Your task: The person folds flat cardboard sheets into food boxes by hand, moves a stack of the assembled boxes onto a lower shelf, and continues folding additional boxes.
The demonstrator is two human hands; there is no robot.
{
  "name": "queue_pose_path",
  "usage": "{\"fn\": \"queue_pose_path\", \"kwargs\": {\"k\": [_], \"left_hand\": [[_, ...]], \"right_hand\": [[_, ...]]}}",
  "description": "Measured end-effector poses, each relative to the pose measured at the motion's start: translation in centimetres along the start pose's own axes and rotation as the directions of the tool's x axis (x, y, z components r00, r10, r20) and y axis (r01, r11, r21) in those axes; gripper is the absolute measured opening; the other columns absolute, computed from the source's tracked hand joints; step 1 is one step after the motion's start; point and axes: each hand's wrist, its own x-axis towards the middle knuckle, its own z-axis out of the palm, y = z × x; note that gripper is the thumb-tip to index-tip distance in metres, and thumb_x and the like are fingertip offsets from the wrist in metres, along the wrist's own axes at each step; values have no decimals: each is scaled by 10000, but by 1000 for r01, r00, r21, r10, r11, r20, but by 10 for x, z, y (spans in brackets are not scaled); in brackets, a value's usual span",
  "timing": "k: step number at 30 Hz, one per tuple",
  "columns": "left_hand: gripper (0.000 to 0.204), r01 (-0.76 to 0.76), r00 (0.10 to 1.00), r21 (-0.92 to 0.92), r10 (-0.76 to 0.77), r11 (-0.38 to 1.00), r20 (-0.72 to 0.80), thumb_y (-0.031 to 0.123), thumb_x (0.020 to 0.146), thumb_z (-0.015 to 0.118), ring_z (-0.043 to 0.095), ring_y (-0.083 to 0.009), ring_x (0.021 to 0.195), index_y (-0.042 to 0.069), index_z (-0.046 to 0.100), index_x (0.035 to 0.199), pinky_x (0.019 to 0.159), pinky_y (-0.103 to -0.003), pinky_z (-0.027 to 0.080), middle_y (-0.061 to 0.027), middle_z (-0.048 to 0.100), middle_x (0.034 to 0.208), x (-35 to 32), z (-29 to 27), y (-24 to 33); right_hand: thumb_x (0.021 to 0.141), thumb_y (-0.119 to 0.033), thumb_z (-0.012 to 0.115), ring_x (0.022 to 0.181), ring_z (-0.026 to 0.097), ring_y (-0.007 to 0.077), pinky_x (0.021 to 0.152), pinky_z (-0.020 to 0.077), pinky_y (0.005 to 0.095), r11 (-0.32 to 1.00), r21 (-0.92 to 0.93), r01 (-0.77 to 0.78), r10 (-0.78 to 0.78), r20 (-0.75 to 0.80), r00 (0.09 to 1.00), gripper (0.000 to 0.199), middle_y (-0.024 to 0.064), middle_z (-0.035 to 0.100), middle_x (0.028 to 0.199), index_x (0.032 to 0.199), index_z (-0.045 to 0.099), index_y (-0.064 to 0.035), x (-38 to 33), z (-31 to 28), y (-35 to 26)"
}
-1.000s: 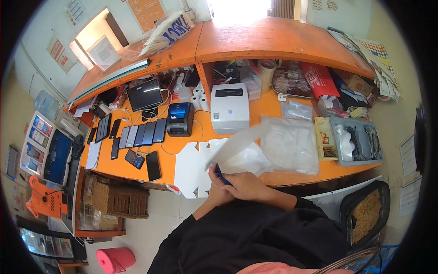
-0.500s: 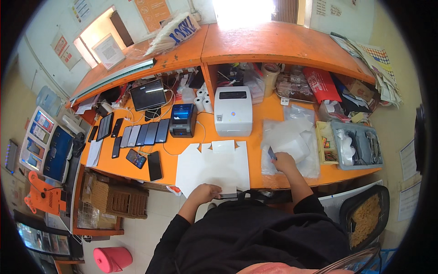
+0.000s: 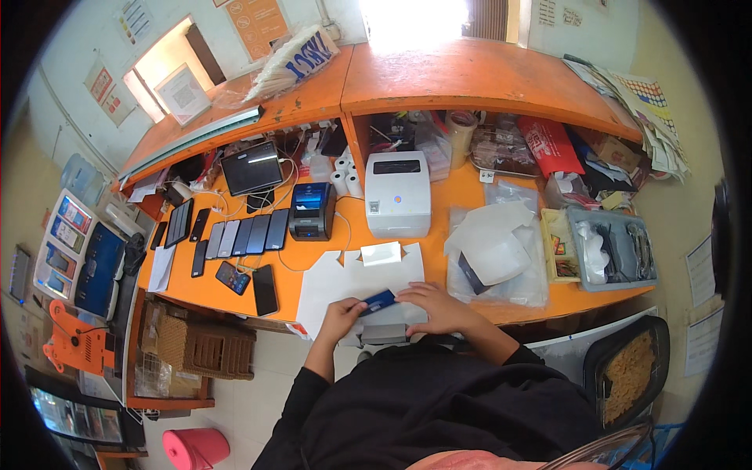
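Note:
My left hand (image 3: pixel 339 315) and my right hand (image 3: pixel 433 305) meet at the near edge of the orange counter (image 3: pixel 321 270). Between them they hold a small dark blue flat object (image 3: pixel 377 301), the left at its lower end and the right at its upper end. Under them lies a flat white cardboard sheet with tabs (image 3: pixel 352 280). A small grey box (image 3: pixel 384 333) sits just below the hands at the counter's edge. To the right lie clear plastic bags with white sheets (image 3: pixel 493 247).
A white label printer (image 3: pixel 398 193), a black receipt printer (image 3: pixel 309 210), a tablet (image 3: pixel 252 167) and a row of dark phones (image 3: pixel 235 236) stand on the counter. A grey tray (image 3: pixel 611 247) is at the right. A wicker box (image 3: pixel 204 347) and a pink roll (image 3: pixel 194 448) lie at lower left.
My right hand came back from the plastic bags at the right with the blue object. My left hand rose to meet it, and both now hold it over the white sheet.

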Motion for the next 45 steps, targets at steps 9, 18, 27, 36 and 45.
{"fn": "queue_pose_path", "kwargs": {"k": [9, 18, 27, 36, 45], "left_hand": [[183, -16, 936, -771, -262, 636, -236, 216, 930, 540, 454, -42, 653, 50, 605, 890, 592, -180, 368, 34, 556, 755, -25, 21, 44], [150, -274, 868, -497, -11, 824, -496, 136, 922, 537, 476, -55, 651, 17, 581, 843, 582, -209, 394, 7, 554, 723, -42, 20, 64], [206, -685, 527, -44, 454, 727, -718, 151, 871, 572, 521, -175, 566, 8, 559, 725, 548, -269, 409, -71, 553, 603, -54, 1, 54], [526, -440, 859, -786, -50, 434, -509, 446, 960, 352, 545, -181, 1004, 14, 402, 1256, 908, -328, 406, -89, 519, 1176, -22, -14, 69], [240, -348, 918, -900, -99, 261, -384, 157, 946, 466, 599, -161, 928, 2, 523, 1120, 813, -289, 481, -86, 612, 1041, -24, 2, 94]], "right_hand": [[688, -119, 739, 760, 562, 213, 929, 373, 406, 972, 235, 28, 115, -574, 811, 163, 38, 583, 744, 803, 624, -110, 45, 10, -16], [729, -208, 708, 1040, 501, 255, 913, 336, 376, 967, -70, 243, -253, -225, 941, 175, 75, 557, 1048, 880, 669, -129, 69, -16, -53], [872, -152, 556, 1136, 488, 265, 963, 392, 360, 167, 984, -59, 644, -64, 763, 601, 167, 465, 1262, 1373, 256, -13, 86, -24, -8], [915, -331, 482, 1200, 446, 339, 1020, 311, 433, 795, 467, 387, -314, -228, 922, 438, 159, 539, 1178, 1213, 507, -11, 57, 3, -52], [827, -205, 605, 1101, 480, 352, 936, 397, 424, 936, 100, 338, -300, -275, 913, 379, 137, 514, 1164, 1172, 568, -53, 54, -7, -61]]}}
